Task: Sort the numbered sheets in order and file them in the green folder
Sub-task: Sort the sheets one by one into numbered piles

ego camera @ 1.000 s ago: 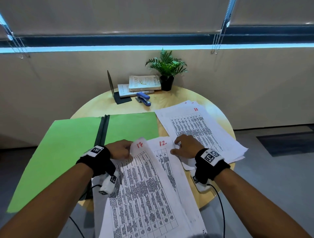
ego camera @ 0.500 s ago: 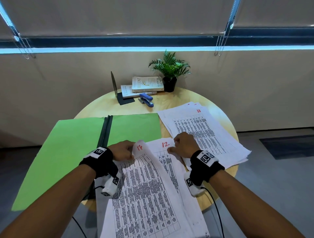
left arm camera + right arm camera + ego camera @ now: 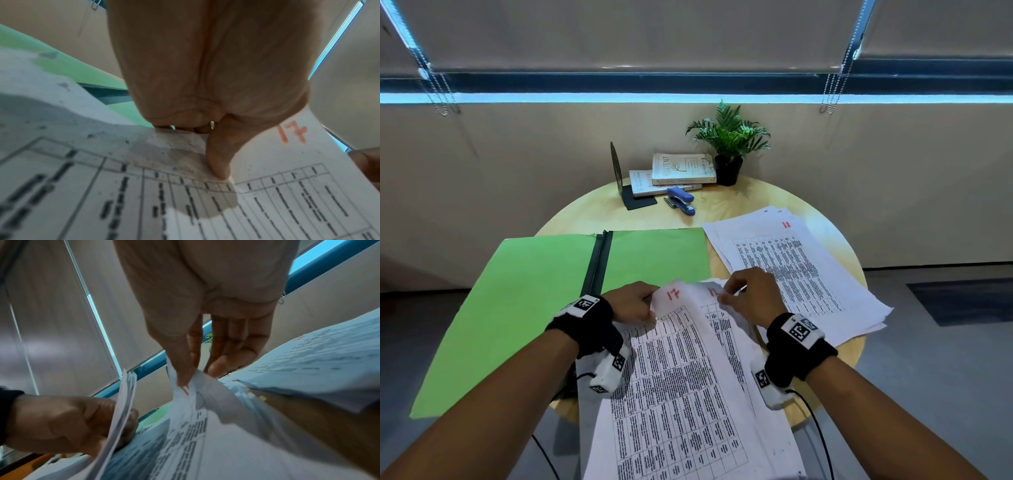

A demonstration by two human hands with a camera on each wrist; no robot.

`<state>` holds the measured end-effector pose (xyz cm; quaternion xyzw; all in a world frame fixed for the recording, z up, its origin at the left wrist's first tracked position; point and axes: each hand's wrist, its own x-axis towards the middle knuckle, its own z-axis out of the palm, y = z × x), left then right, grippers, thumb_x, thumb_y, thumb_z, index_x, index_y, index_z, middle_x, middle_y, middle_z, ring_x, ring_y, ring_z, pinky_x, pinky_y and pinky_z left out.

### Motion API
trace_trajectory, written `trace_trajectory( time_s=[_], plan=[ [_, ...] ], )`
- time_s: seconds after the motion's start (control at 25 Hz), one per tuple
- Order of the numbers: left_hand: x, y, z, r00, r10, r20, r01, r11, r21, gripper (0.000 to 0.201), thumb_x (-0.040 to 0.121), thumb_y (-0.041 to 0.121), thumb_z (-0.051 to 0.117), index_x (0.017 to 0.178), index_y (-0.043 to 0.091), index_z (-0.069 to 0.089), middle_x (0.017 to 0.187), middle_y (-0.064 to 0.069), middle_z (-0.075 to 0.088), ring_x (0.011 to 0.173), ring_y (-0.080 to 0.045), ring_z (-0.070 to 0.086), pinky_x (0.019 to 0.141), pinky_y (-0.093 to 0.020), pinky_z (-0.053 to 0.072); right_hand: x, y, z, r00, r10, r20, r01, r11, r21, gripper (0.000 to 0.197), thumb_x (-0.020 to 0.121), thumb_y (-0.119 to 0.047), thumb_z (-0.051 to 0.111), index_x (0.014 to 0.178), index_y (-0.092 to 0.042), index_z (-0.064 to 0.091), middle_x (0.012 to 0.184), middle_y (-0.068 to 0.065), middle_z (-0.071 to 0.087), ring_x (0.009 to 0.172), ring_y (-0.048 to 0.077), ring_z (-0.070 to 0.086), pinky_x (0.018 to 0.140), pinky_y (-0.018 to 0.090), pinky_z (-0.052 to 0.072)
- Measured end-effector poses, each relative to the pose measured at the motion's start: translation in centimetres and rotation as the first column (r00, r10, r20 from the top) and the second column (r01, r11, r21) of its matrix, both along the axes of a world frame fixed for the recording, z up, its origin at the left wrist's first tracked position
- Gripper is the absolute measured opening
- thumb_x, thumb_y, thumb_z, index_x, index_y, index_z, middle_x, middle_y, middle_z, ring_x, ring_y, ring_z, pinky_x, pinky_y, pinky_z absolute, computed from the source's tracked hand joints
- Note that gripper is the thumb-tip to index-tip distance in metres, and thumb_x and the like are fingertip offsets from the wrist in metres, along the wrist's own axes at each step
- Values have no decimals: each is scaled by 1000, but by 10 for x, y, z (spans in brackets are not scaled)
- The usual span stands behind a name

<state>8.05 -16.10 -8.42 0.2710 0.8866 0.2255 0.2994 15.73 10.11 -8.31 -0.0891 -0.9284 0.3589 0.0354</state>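
At the lower centre of the head view a bundle of printed sheets is held over the near edge of the round wooden table (image 3: 726,205), its top sheet marked 17 (image 3: 674,377) in red. The upper left corner of that bundle is gripped by the left hand (image 3: 631,301), whose fingers (image 3: 185,120) are curled round the paper edge while the thumb is pressed flat on the printed face, as the left wrist view shows. Just to the right, the top corner of the sheet lying beneath, whose red number is partly covered, is pinched between thumb and forefinger of the right hand (image 3: 751,294); in the right wrist view the fingers (image 3: 180,363) are seen closed on that lifted, crumpled corner. The green folder (image 3: 524,308) lies open and flat at the left of the frame, its dark spine running up the middle and its right flap reaching just beside the hands; part of it overhangs the table edge. A second pile of sheets (image 3: 798,270), loosely fanned, with a red number at its top, is spread at the right of the frame beyond the right hand. At the upper centre, on the far side of the table, a blue stapler (image 3: 681,200), two stacked books (image 3: 681,169), a black bookend (image 3: 619,171) and a small potted plant (image 3: 729,144) are grouped
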Motion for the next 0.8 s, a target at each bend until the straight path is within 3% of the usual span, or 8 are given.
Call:
trace_trajectory(
  time_s=[0.12,0.24,0.36,0.44,0.52,0.6,0.68,0.8],
  plan=[
    [1,0,0,1000,0,-27,1,1000,23,18,73,11,60,89,17,64,78,-8,65,66,-21,49,64,-30,42,17,-10,7,975,204,92,-207,978,23,23,67,-27,86,83,-18,72,82,-6,71,71,13,66,66,28,54],
    [-2,-3,-2,998,-52,-35,55,994,98,25,77,-4,58,74,20,63,71,6,66,65,-12,54,66,-34,47,40,-20,14,933,349,87,-352,936,27,25,68,-34,79,93,-30,73,88,-9,72,72,10,66,71,27,55],
    [-4,-7,-6,997,-65,-52,71,991,113,12,77,-3,62,85,4,68,84,-10,71,75,-17,61,75,-40,52,58,-25,23,887,452,97,-460,884,89,41,75,-43,65,115,-35,72,108,-7,74,87,12,69,75,21,51],
    [-4,-7,-6,997,-60,-55,66,991,115,9,77,-4,63,84,2,66,82,-11,70,73,-13,58,73,-37,52,64,-29,28,877,470,100,-479,870,115,46,77,-48,58,118,-34,71,113,-6,73,94,13,69,77,23,52],
    [-1,-4,-2,998,-54,-42,58,991,122,14,76,-7,60,76,6,65,73,-4,67,66,-8,55,67,-28,47,66,-28,28,897,433,92,-441,892,98,37,83,-30,66,119,-30,71,105,-2,76,87,12,70,76,22,54],
    [1,-2,0,999,-35,-15,36,991,128,26,73,-11,56,70,14,62,70,-2,65,61,-6,54,63,-24,43,64,-22,25,937,336,101,-342,938,54,27,84,-17,68,110,-23,73,85,0,76,71,10,69,68,23,56],
    [1,-2,1,1000,-15,-6,15,992,124,26,72,-12,54,70,14,61,70,-2,64,59,-6,53,62,-24,42,62,-14,25,957,253,140,-252,967,-28,7,82,-15,72,86,-21,72,75,-7,72,62,0,66,62,22,56],
    [2,0,4,1000,-23,-11,24,994,109,32,72,-11,54,68,20,59,63,8,61,55,1,52,58,-22,40,66,-8,22,960,209,186,-198,977,-77,25,81,-13,76,66,-29,64,68,-17,66,55,-14,58,57,11,46]
  ],
)
